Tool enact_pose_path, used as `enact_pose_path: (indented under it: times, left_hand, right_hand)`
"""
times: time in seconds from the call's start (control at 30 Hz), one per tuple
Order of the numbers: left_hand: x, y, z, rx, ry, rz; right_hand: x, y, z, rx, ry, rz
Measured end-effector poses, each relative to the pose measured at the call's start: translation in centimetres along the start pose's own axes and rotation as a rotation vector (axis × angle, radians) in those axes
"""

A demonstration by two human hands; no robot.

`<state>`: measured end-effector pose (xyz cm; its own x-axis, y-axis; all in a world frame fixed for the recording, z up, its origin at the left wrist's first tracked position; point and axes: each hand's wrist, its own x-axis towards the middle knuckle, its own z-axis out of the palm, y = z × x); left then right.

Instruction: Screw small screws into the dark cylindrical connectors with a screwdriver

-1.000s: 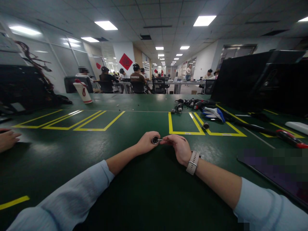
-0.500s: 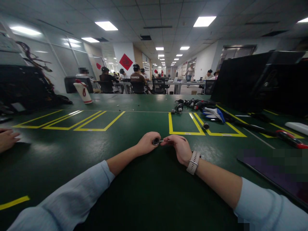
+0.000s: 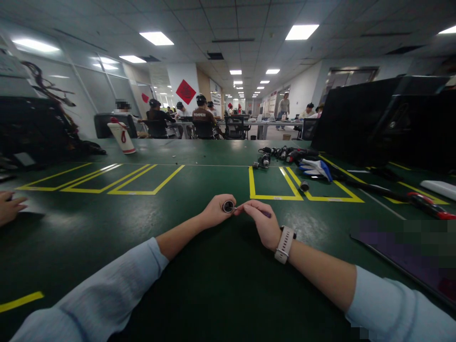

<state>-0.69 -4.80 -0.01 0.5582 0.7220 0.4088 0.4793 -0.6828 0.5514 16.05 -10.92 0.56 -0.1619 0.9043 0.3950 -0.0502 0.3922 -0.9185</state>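
Observation:
My left hand point(image 3: 216, 212) is wrapped round a short metal cylinder point(image 3: 228, 206), a ring-like part with a dark hollow end turned towards me. My right hand point(image 3: 261, 219) pinches a small screwdriver with a thin shaft and a dark purplish handle point(image 3: 266, 214). Its tip reaches the rim of the cylinder; whether it goes inside is too small to tell. Both hands are just above the green table, close together. A similar dark metal cylinder point(image 3: 304, 185) lies on the table beyond my right hand.
Metal parts point(image 3: 264, 160), a blue-and-white glove point(image 3: 315, 169) and a red-and-black tool point(image 3: 425, 203) lie at the right. Yellow tape point(image 3: 278, 197) marks the green table point(image 3: 213, 285). A white cup point(image 3: 123, 137) stands back left. Another person's hand point(image 3: 10, 209) is at the left edge.
My right hand has turned slightly, so the screwdriver's handle end now shows. Its tip has come to the cylinder's rim. The left hand has shifted slightly left with the cylinder.

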Motion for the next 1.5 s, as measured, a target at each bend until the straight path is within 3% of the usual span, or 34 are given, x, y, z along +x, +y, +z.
enact_pose_path:
  times: [0.17,0.4,0.57,0.93,1.17,1.3,1.5]
  left_hand:
    - [-0.1,0.1,0.0,-0.021,0.007,-0.009]
    - [0.0,0.4,0.0,-0.036,0.02,-0.006]
    - [0.0,0.3,0.0,-0.071,0.038,-0.011]
    - [0.0,0.2,0.2,-0.068,0.061,-0.004]
    - [-0.1,0.3,0.0,-0.055,0.021,0.009]
    - [0.0,0.2,0.0,-0.052,0.064,-0.001]
    - [0.1,0.0,0.2,0.014,0.143,-0.013]
  right_hand:
    - [0.0,0.1,0.2,0.016,-0.006,0.029]
    - [0.5,0.9,0.2,0.331,0.046,0.261]
    - [0.8,1.1,-0.1,0.42,0.041,0.333]
    - [0.5,1.0,0.2,0.349,0.069,0.247]
    - [0.7,0.9,-0.1,0.387,0.015,0.33]
    - [0.5,0.8,0.0,0.322,0.045,0.226]
    - [0.2,1.0,0.5,0.049,0.045,0.026]
